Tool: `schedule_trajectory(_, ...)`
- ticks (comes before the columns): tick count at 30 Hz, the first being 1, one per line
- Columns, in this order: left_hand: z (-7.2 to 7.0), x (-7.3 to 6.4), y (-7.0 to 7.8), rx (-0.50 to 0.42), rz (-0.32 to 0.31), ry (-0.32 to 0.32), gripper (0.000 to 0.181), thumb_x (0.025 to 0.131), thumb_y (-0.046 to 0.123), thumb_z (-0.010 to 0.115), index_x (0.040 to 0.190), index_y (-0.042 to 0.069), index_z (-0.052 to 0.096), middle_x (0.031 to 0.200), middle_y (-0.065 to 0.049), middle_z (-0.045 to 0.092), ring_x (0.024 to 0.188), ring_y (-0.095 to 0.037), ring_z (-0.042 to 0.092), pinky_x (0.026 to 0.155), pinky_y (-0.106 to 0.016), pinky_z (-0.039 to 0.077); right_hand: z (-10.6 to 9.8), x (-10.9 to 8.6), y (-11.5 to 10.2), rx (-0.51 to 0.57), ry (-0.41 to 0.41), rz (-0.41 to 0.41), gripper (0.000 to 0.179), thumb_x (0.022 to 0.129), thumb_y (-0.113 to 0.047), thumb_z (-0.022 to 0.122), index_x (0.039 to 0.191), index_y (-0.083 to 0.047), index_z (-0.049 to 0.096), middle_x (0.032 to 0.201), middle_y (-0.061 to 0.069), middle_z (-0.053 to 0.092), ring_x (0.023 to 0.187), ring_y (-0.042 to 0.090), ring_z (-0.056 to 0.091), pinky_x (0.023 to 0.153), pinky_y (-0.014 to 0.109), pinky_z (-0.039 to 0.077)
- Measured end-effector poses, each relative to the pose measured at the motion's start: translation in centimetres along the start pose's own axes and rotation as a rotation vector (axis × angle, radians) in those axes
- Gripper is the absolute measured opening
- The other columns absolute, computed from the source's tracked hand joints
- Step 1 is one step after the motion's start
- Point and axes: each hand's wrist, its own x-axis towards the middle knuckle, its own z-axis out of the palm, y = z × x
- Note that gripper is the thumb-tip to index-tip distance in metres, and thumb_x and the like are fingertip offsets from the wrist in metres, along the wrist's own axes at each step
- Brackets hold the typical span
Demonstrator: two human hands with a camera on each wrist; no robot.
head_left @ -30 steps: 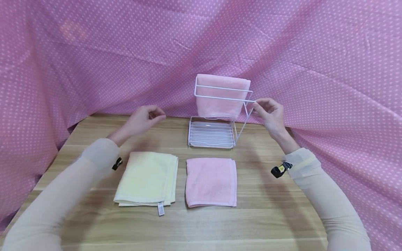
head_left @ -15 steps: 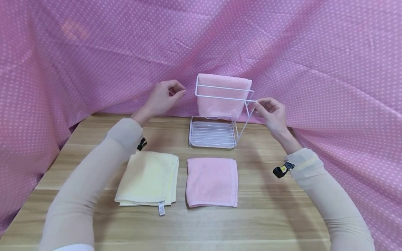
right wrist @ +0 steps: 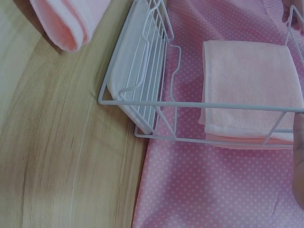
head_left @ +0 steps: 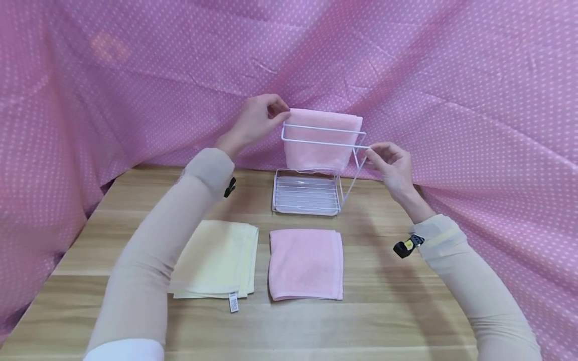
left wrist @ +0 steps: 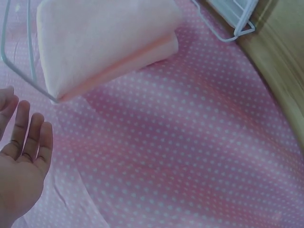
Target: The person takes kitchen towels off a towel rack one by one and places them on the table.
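A white wire rack (head_left: 345,145) stands at the back of the table, a folded pink towel (head_left: 322,119) hanging over its upper rear bar. My left hand (head_left: 258,119) is up at the rack's top left corner, its fingertips close to the towel's corner. In the left wrist view, a gap shows between those relaxed fingers (left wrist: 32,137) and the rack. With thumb and fingers, my right hand (head_left: 392,169) pinches the rack's upper front right corner; in the right wrist view only part of that hand shows at the edge.
On the table (head_left: 307,331) lie a folded yellow towel (head_left: 221,258) with a white label and, to its right, a folded pink towel (head_left: 306,264). A white tray (head_left: 307,208) sits at the rack's base. Pink dotted cloth (head_left: 180,75) hangs behind.
My left hand has risen and moved right, from the table's back left to the top left corner of the rack. The right hand keeps its grip on the rack.
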Motion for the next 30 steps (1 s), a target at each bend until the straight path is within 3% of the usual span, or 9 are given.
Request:
schedule_trajectory(4, 0.8, 1.2, 0.2, 0.027, 0.036, -0.010, 0.024, 0.105, 0.021, 0.065, 0.122, 0.004, 0.070, 0.118, -0.014, 0.072, 0.108, -0.026, 0.061, 0.102, -0.037, 0.051, -0.1, 0.0, 0.1, 0.010, 0.002, -0.005, 0.006, 0.095, -0.008, 0.078, 0.100, -0.011, 0.076, 0.089, 0.002, 0.079, 0.076, 0.008, 0.077, 0.074, 0.023, 0.064)
schedule_trajectory(12, 1.9, 2.9, 1.1, 0.081, 0.047, -0.063, 0.025, 0.105, 0.026, 0.067, 0.122, 0.008, 0.071, 0.127, -0.011, 0.071, 0.123, -0.026, 0.060, 0.113, -0.040, 0.048, 0.0, -0.1, 0.0, 0.000, -0.005, -0.002, 0.007, 0.096, -0.008, 0.077, 0.100, -0.013, 0.076, 0.087, -0.005, 0.078, 0.075, 0.007, 0.076, 0.073, 0.022, 0.064)
schedule_trajectory(17, 2.5, 3.6, 1.1, 0.126, 0.051, -0.096, 0.027, 0.104, 0.026, 0.068, 0.125, 0.008, 0.071, 0.126, -0.010, 0.070, 0.120, -0.024, 0.060, 0.110, -0.038, 0.049, 0.2, -0.1, 0.1, 0.004, 0.002, -0.006, 0.008, 0.096, -0.005, 0.077, 0.100, -0.013, 0.076, 0.087, -0.005, 0.079, 0.075, 0.007, 0.076, 0.073, 0.022, 0.064)
schedule_trajectory(23, 2.7, 4.2, 1.1, 0.154, -0.004, -0.124, 0.028, 0.104, 0.026, 0.068, 0.128, 0.011, 0.071, 0.124, -0.008, 0.068, 0.117, -0.022, 0.056, 0.108, -0.036, 0.049, 0.2, -0.1, 0.2, 0.023, 0.017, -0.013, 0.010, 0.095, -0.003, 0.076, 0.098, -0.013, 0.076, 0.086, -0.001, 0.079, 0.075, 0.007, 0.076, 0.072, 0.023, 0.064)
schedule_trajectory(30, 2.9, 4.8, 1.1, 0.119, -0.105, -0.192, 0.033, 0.103, 0.027, 0.070, 0.134, 0.015, 0.068, 0.134, -0.004, 0.065, 0.123, -0.018, 0.057, 0.115, -0.033, 0.047, 0.3, -0.1, 0.2, 0.023, 0.008, -0.018, 0.015, 0.097, 0.001, 0.073, 0.098, -0.014, 0.076, 0.086, -0.001, 0.079, 0.076, 0.008, 0.076, 0.074, 0.022, 0.064)
